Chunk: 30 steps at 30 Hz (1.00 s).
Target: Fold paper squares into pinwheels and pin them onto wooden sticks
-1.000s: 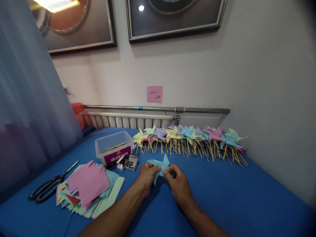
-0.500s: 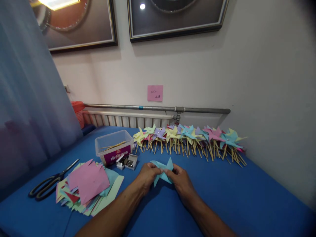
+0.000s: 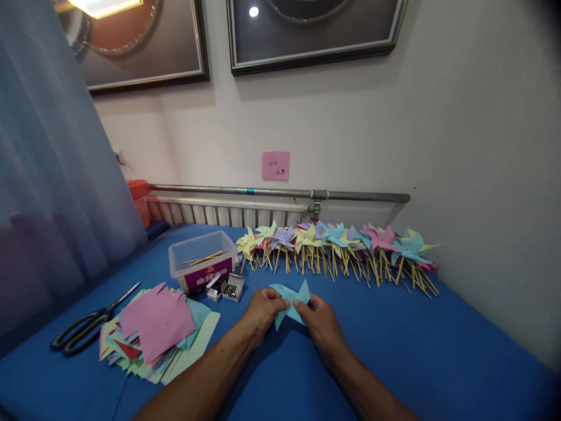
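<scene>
Pinching blue pinwheel [image 3: 290,294], shifted slightly right, in both hands [image 3: 325,327]

I held one light-blue paper pinwheel [image 3: 291,311] with my left hand [image 3: 263,310] and right hand [image 3: 322,321], over the blue surface [image 3: 394,345].

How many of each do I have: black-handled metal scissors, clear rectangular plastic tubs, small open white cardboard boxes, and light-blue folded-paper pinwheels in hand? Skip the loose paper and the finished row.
Black-handled metal scissors: 1
Clear rectangular plastic tub: 1
Small open white cardboard boxes: 2
Light-blue folded-paper pinwheel: 1
Total: 5
</scene>
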Each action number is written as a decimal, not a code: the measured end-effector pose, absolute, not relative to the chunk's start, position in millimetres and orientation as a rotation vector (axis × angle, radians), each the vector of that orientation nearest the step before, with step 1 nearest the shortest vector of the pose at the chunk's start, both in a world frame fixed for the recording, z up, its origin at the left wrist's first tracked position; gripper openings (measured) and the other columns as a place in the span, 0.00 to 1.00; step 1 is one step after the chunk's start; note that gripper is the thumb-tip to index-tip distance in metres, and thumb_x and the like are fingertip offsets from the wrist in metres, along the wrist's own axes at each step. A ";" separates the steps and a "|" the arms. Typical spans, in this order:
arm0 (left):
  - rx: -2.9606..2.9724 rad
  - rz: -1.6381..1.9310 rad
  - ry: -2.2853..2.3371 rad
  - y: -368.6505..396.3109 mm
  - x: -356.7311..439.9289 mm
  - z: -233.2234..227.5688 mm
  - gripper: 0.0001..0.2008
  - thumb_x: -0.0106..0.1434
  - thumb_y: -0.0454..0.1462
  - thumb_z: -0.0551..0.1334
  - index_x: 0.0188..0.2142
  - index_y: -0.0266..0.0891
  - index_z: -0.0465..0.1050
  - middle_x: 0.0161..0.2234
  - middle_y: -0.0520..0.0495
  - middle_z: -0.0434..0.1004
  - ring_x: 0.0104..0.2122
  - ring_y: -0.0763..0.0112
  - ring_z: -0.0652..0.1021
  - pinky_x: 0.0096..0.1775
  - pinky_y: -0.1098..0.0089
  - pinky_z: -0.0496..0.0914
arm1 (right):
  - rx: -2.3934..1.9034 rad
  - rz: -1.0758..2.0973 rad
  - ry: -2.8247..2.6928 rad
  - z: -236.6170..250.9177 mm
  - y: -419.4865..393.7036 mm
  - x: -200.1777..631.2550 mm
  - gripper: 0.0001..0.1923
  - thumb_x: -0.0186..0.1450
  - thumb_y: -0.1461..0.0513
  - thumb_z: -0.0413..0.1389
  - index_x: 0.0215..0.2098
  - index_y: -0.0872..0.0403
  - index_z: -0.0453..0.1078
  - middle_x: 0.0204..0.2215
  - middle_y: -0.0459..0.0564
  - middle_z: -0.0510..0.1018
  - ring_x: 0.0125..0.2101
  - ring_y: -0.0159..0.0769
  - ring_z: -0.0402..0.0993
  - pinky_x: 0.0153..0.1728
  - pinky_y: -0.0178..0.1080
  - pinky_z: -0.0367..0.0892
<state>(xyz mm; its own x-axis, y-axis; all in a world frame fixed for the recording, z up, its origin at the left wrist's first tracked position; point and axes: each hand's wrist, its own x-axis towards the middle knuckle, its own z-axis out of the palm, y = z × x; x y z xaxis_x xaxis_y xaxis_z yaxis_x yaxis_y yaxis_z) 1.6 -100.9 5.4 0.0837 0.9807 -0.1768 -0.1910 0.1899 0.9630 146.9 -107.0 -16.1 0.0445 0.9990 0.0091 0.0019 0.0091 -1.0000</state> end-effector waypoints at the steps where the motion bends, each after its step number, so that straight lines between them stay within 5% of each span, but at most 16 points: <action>1: 0.966 1.118 1.105 -100.7 1.9 4.7 0.12 0.43 0.34 0.71 0.19 0.37 0.67 0.15 0.54 0.67 0.16 0.78 0.64 0.21 0.73 0.56 | -1.226 1.166 -1.180 -16.7 -106.3 146.8 0.19 0.53 0.50 0.63 0.34 0.57 0.77 0.26 0.50 0.81 0.25 0.37 0.72 0.26 0.36 0.66; 16: 1.012 1.100 1.073 -99.9 1.9 2.9 0.10 0.42 0.36 0.70 0.21 0.36 0.70 0.17 0.52 0.70 0.17 0.76 0.66 0.22 0.72 0.58 | -1.084 1.324 -1.074 -20.7 -105.7 145.3 0.21 0.48 0.52 0.69 0.35 0.56 0.77 0.25 0.47 0.80 0.24 0.35 0.71 0.27 0.36 0.66; 30: 1.205 1.066 1.246 -95.5 -5.1 7.9 0.12 0.49 0.38 0.71 0.21 0.37 0.69 0.17 0.54 0.68 0.18 0.76 0.65 0.25 0.72 0.58 | -1.174 1.243 -1.167 -8.6 -113.2 143.9 0.16 0.52 0.51 0.64 0.31 0.55 0.77 0.23 0.48 0.79 0.23 0.38 0.71 0.25 0.37 0.65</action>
